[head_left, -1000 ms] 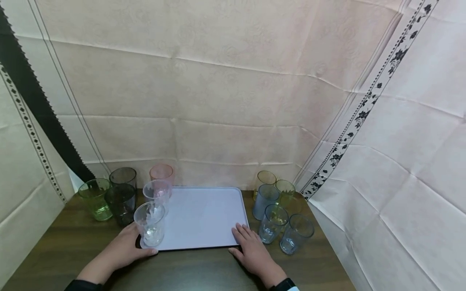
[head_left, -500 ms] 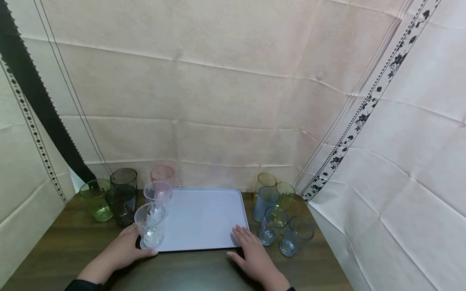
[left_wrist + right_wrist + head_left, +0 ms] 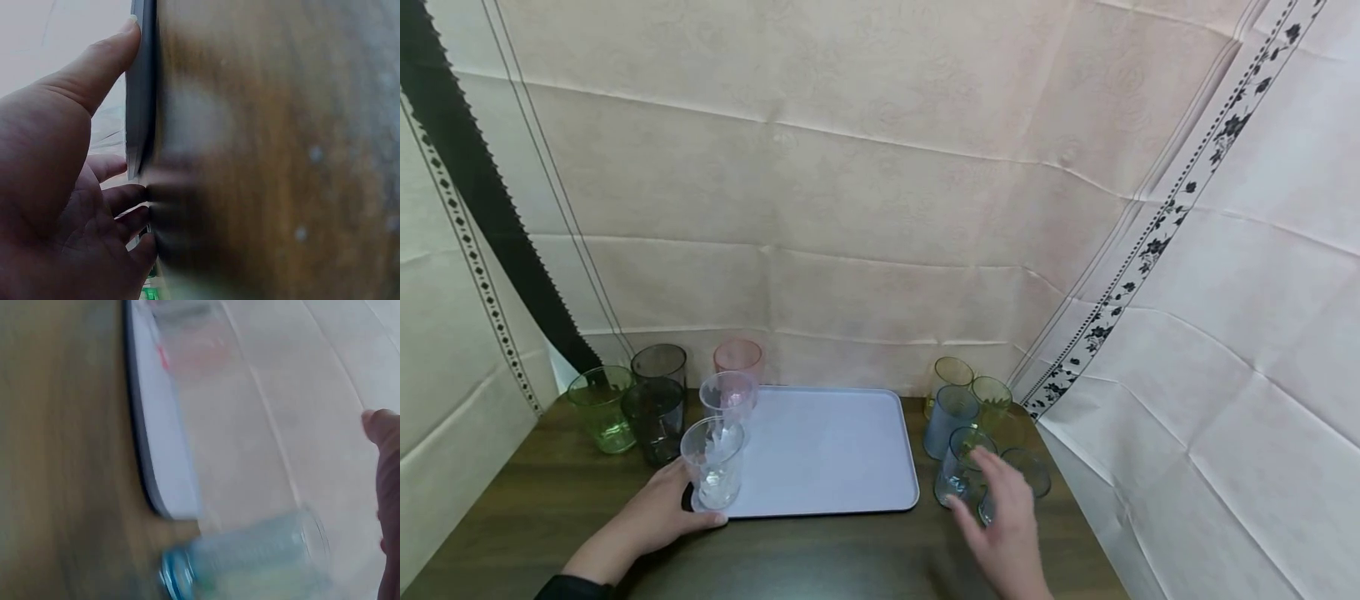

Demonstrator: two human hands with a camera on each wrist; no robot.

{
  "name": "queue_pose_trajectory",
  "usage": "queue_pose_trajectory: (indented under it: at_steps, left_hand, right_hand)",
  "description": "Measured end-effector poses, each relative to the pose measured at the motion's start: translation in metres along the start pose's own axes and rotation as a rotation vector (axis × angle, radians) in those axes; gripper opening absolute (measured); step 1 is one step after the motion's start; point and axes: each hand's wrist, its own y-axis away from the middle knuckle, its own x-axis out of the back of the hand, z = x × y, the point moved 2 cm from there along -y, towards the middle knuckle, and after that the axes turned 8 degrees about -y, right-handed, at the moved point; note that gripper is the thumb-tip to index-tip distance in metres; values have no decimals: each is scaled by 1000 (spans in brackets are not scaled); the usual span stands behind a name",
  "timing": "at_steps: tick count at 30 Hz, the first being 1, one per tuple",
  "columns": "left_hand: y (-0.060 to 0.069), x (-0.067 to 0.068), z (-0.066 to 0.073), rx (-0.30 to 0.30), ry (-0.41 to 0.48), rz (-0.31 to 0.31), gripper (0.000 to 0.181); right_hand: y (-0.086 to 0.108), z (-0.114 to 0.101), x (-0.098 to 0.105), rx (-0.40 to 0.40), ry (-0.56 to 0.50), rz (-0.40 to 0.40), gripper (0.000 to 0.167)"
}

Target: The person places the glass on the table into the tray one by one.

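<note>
A white tray (image 3: 827, 450) lies on the table with a clear glass (image 3: 715, 467) standing at its left front corner. My left hand (image 3: 651, 512) holds that corner, thumb along the front edge and the other fingers at the left side. In the left wrist view, the thumb (image 3: 94, 69) touches the tray's dark edge (image 3: 147, 94). My right hand (image 3: 1003, 521) is raised right of the tray, fingers spread and holding nothing. It partly hides two blue glasses, the inner one (image 3: 953, 479) and the outer one (image 3: 1037, 475). A blue glass (image 3: 250, 556) also shows in the right wrist view.
Behind the clear glass stand another clear glass (image 3: 726, 392) and a pink glass (image 3: 739, 357). Farther left are a green glass (image 3: 606, 417) and dark glasses (image 3: 658, 417). A frosted blue glass (image 3: 951, 421) and yellow glasses (image 3: 953, 372) stand at the right, before a cloth backdrop (image 3: 880, 208).
My right hand has left the tray's right front corner and moved right and up, in front of the blue glasses. My left hand stays at the left corner.
</note>
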Motion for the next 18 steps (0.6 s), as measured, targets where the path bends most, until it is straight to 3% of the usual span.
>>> queue_pose_trajectory:
  at_steps: [5,8,13,15,18]
  left_hand:
    - [0,1,2,-7,5,1,120]
    - [0,1,2,-12,8,3,120]
    - [0,1,1,-7,14,4,120]
    - [-1,1,0,-1,13,-1,121]
    - [-1,0,-1,3,13,-9,122]
  right_hand:
    - [3,31,29,-189,67,99,85]
    - [7,45,37,-398,50,99,98]
    - [16,67,39,-800,-106,19,116]
    - [19,75,37,-900,-192,5,122]
    - [25,84,34,-984,-314,15,124]
